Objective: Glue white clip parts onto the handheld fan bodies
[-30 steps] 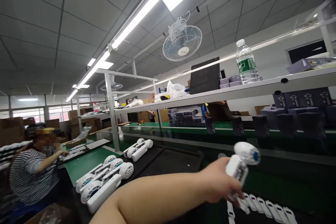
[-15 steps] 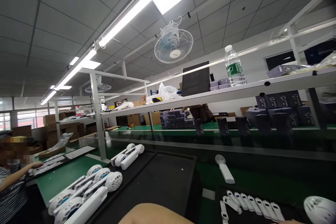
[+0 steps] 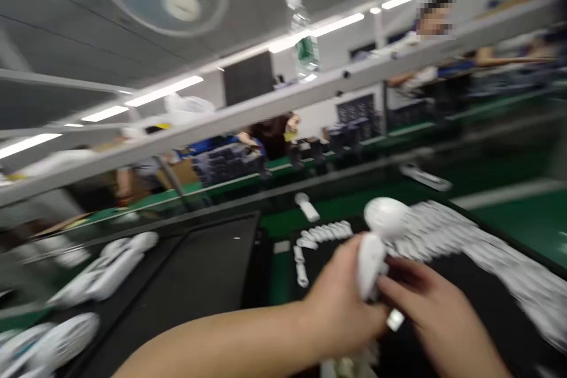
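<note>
My left hand is wrapped round a white handheld fan, whose round head points up and to the right. My right hand is close against the fan's right side, its fingers bent by the handle; what they grip is blurred. A small white piece shows between the two hands. Beneath them is a black tray with rows of small white parts along its far and right sides.
More white fans lie on a black tray at the left. One small fan rests on the green surface. A shelf with a water bottle crosses above. Other people work beyond it, one person at upper right.
The view has swung right and down. Both my hands now show in front of me, the left with the white fan in it. More small parts and other people have come into view.
</note>
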Tool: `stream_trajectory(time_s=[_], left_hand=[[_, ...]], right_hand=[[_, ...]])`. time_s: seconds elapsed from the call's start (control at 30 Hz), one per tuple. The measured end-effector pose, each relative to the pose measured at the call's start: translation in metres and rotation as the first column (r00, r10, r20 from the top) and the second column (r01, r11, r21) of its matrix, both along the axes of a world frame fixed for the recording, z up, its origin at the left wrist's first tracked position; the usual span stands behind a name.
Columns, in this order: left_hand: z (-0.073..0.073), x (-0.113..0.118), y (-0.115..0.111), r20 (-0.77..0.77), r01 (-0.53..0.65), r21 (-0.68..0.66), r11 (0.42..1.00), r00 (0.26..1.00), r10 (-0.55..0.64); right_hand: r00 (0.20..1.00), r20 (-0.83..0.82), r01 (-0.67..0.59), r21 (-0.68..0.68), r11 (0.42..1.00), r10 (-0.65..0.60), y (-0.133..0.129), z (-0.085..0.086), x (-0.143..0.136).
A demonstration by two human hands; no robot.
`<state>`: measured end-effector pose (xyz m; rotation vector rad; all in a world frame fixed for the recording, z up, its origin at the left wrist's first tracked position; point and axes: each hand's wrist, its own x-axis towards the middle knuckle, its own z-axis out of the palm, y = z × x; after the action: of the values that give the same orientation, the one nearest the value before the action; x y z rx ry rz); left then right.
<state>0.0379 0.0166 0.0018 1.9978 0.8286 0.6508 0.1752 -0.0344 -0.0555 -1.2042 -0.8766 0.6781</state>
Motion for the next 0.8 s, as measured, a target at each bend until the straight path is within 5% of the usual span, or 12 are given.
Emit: stream_trajectory(time_s=[0.1, 0.23, 0.33, 0.43, 0.47, 0.53, 0.6, 0.67, 0.73, 0.8], left_hand=[[0.000, 0.010, 0.010, -0.007, -0.006, 0.002, 1.000, 1.000, 0.006], [-0.005, 0.017, 0.019, -0.022, 0.047, -0.012, 0.999, 0.999, -0.047], [-0.004, 0.015, 0.021, 0.009, 0.026, -0.063, 0.998, 1.000, -0.026], [0.001, 0.015, 0.028, 0.095, -0.022, -0.253, 0.967, 0.994, 0.048], [0.004, 0.016, 0.033, 0.139, -0.030, -0.327, 0.945, 0.987, 0.079], [0.013, 0.017, 0.044, 0.233, -0.030, -0.439, 0.898, 0.961, 0.146], [0.022, 0.016, 0.055, 0.332, -0.013, -0.497, 0.867, 0.921, 0.204], [0.029, 0.014, 0.064, 0.404, 0.001, -0.525, 0.851, 0.880, 0.248], [0.033, 0.010, 0.070, 0.450, 0.005, -0.541, 0.841, 0.847, 0.284], [0.035, 0.008, 0.073, 0.478, 0.011, -0.547, 0.837, 0.824, 0.302]], right_hand=[[0.946, -0.318, -0.070, -0.017, 0.997, 0.061, 0.004, 0.005, 0.001], [0.899, -0.434, -0.042, 0.043, 0.998, 0.056, 0.017, 0.008, 0.000], [0.954, -0.294, -0.039, 0.049, 0.998, 0.052, 0.013, 0.005, 0.003], [0.984, 0.153, -0.077, -0.070, 0.995, 0.087, -0.002, -0.007, 0.008], [0.929, 0.348, -0.085, -0.137, 0.987, 0.128, -0.009, -0.014, 0.008], [0.685, 0.683, -0.081, -0.274, 0.958, 0.253, -0.023, -0.033, 0.007], [0.378, 0.846, -0.071, -0.380, 0.922, 0.377, -0.034, -0.056, 0.004], [0.159, 0.894, -0.058, -0.416, 0.908, 0.419, -0.039, -0.075, 0.005], [0.093, 0.930, -0.057, -0.351, 0.935, 0.355, -0.038, -0.079, 0.017], [0.180, 0.964, -0.029, -0.193, 0.981, 0.195, -0.035, -0.066, 0.036]])
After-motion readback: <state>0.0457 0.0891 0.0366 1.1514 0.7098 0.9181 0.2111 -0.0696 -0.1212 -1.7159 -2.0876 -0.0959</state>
